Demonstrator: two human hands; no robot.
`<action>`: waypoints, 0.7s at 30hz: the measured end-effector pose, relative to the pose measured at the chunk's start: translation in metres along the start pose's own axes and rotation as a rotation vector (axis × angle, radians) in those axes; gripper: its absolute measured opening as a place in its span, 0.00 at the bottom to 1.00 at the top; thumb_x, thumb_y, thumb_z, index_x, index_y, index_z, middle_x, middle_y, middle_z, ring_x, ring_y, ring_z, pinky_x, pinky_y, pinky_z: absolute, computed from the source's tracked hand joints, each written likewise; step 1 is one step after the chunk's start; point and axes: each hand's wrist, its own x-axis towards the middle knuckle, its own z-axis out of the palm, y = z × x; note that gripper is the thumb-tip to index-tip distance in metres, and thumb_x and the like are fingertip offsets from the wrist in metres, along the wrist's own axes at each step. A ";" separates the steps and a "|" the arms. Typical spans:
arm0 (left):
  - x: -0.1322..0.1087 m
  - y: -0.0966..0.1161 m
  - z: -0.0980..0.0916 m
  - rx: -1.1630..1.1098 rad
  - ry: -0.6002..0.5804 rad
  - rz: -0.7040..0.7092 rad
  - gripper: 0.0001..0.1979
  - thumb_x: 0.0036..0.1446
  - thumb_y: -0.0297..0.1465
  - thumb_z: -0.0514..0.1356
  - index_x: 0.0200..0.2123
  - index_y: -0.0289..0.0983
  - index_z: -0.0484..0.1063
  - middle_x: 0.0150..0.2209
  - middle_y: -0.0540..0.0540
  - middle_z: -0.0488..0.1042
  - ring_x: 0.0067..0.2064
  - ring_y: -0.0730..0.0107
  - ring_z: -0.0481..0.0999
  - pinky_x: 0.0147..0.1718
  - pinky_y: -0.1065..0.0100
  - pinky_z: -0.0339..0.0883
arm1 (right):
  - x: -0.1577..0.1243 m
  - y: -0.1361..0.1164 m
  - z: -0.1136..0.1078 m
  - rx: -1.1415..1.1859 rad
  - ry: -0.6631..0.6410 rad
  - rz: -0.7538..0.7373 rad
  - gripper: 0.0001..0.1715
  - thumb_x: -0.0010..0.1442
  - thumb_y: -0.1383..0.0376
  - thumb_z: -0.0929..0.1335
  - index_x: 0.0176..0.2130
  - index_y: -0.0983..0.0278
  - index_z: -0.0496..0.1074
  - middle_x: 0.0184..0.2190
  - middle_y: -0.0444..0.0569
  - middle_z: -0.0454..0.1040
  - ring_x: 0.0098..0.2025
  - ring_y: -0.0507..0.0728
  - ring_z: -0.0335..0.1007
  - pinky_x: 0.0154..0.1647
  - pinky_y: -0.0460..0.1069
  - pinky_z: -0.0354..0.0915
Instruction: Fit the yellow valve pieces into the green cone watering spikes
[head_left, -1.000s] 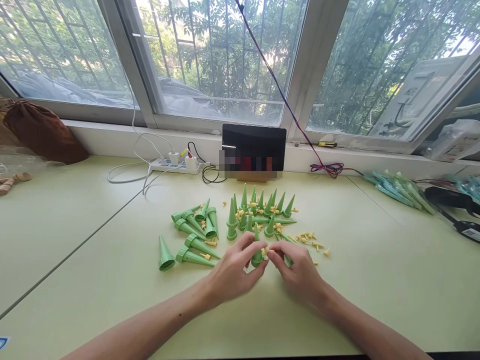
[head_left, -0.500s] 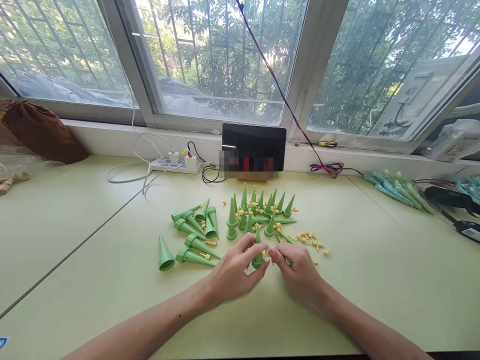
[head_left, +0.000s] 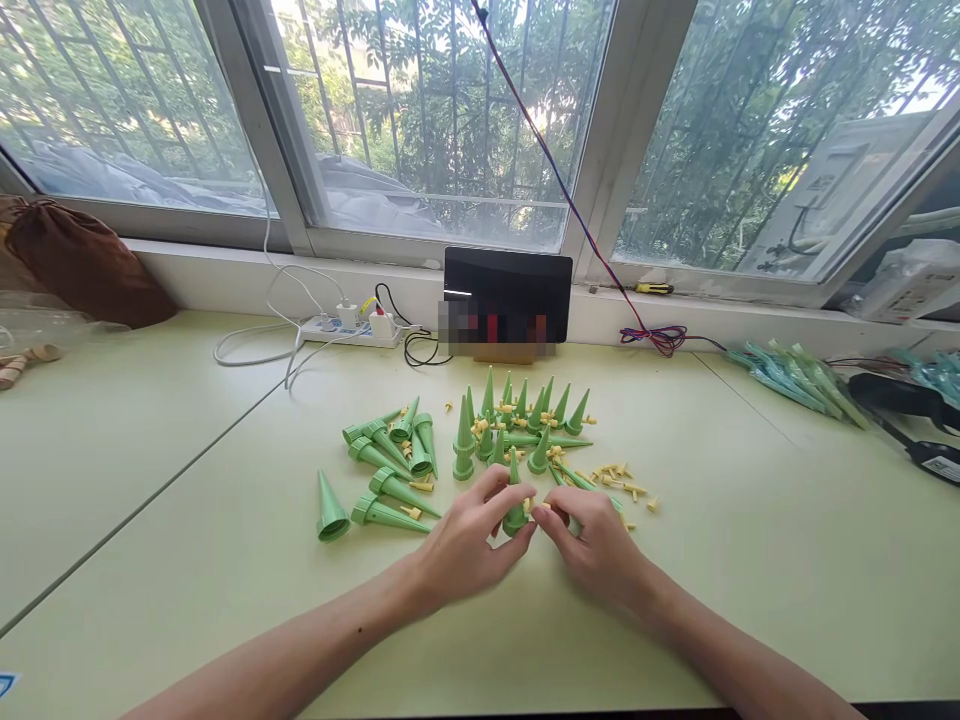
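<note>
— Orientation of the green cone (head_left: 514, 500)?
— Long axis upright, tip up, wide end down, near the table (head_left: 697, 590) edge. Left hand (head_left: 466, 540) is clamped around it. Right hand (head_left: 600, 545) pinches a yellow plug (head_left: 534, 503) just beside its base.

You face a pale green desk (head_left: 150, 450) beneath 3 barred windows (head_left: 442, 110); soft daylight comes through, with leafy trees (head_left: 750, 120) outside.

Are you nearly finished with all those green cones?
Roughly halfway, it seems. The standing cones look fitted already. The left hand holds one cone; the right hand pushes a yellow plug at it. The lying cones and loose plugs remain.
</note>
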 end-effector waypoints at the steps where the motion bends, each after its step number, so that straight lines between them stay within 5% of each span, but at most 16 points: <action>1: 0.000 0.000 0.000 0.000 -0.002 0.003 0.14 0.64 0.26 0.60 0.52 0.38 0.70 0.37 0.47 0.64 0.32 0.74 0.67 0.31 0.72 0.69 | 0.000 0.001 0.000 -0.001 0.003 0.000 0.26 0.73 0.55 0.61 0.24 0.62 0.58 0.20 0.40 0.59 0.24 0.51 0.52 0.27 0.47 0.50; 10: 0.001 0.001 -0.001 -0.009 0.006 0.016 0.13 0.63 0.26 0.61 0.51 0.36 0.71 0.37 0.47 0.65 0.31 0.74 0.68 0.31 0.71 0.69 | 0.001 0.000 -0.001 -0.023 0.023 -0.006 0.28 0.73 0.55 0.60 0.23 0.62 0.62 0.20 0.41 0.61 0.24 0.51 0.55 0.26 0.47 0.51; 16: 0.002 0.001 -0.002 0.002 0.045 -0.037 0.15 0.63 0.26 0.61 0.53 0.39 0.71 0.38 0.48 0.65 0.32 0.74 0.70 0.31 0.72 0.69 | 0.001 -0.007 -0.003 0.076 0.116 -0.033 0.10 0.68 0.59 0.67 0.45 0.63 0.73 0.28 0.44 0.73 0.30 0.53 0.67 0.33 0.47 0.64; 21: 0.002 -0.001 -0.001 0.018 0.046 -0.046 0.14 0.63 0.25 0.61 0.52 0.38 0.71 0.37 0.48 0.65 0.32 0.74 0.70 0.31 0.72 0.69 | 0.001 -0.007 -0.003 0.097 0.123 -0.092 0.05 0.69 0.64 0.66 0.44 0.61 0.72 0.32 0.45 0.74 0.32 0.53 0.69 0.35 0.46 0.66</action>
